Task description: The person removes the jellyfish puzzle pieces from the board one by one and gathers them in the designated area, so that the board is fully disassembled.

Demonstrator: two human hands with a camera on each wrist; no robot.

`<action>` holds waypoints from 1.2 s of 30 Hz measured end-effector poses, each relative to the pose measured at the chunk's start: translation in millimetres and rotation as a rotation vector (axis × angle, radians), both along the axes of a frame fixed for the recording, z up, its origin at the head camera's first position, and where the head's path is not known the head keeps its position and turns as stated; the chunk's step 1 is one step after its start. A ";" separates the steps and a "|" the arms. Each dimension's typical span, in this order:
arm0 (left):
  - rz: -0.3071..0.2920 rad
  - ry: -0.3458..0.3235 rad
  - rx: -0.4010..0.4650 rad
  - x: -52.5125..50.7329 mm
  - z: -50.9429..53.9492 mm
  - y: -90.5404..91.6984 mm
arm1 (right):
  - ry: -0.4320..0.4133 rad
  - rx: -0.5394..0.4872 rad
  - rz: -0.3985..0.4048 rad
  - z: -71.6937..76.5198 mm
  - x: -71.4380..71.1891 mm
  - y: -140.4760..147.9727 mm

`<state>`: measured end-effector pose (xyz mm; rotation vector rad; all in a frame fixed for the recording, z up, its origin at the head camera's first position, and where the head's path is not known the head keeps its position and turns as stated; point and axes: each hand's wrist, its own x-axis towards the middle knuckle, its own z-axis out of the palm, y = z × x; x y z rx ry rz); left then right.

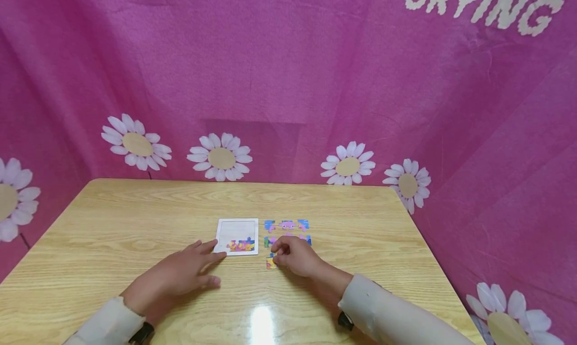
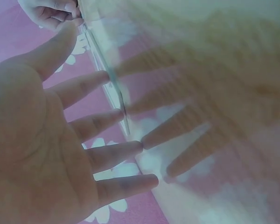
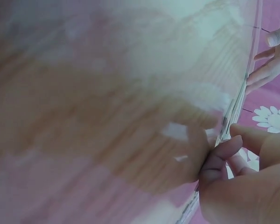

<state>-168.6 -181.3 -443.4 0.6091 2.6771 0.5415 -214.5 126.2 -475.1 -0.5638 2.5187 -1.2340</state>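
A white square puzzle tray (image 1: 239,221) lies on the table, with joined yellow, pink and blue puzzle pieces (image 1: 242,245) along its lower right inside. My left hand (image 1: 191,267) touches the tray's left edge and lower left corner with its fingertips. Its fingers are spread and nearly straight in the left wrist view (image 2: 60,126). To the right of the tray, my right hand (image 1: 297,256) has thumb and index finger bent at a yellow puzzle piece (image 1: 270,263), pinching its right side. In the right wrist view the fingers (image 3: 221,156) are curled, and the piece is hidden.
Loose pieces lie in rows right of the tray: a top row with a pink face piece (image 1: 287,225), and a second row with a green-blue piece (image 1: 267,242), partly covered by my right hand. The wooden table (image 1: 135,225) meets a pink flowered curtain (image 1: 270,84) behind.
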 end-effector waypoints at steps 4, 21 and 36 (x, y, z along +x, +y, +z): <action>-0.003 0.007 -0.013 -1.4 2.0 1.7 | -0.028 -0.018 -0.004 2.8 -1.1 -1.2; -0.027 0.020 -0.046 -5.7 4.9 15.2 | 0.030 -0.020 0.017 16.2 -12.2 -34.4; -0.041 0.011 -0.060 -5.8 -2.1 17.9 | 0.025 -0.018 -0.001 19.4 -16.0 -69.0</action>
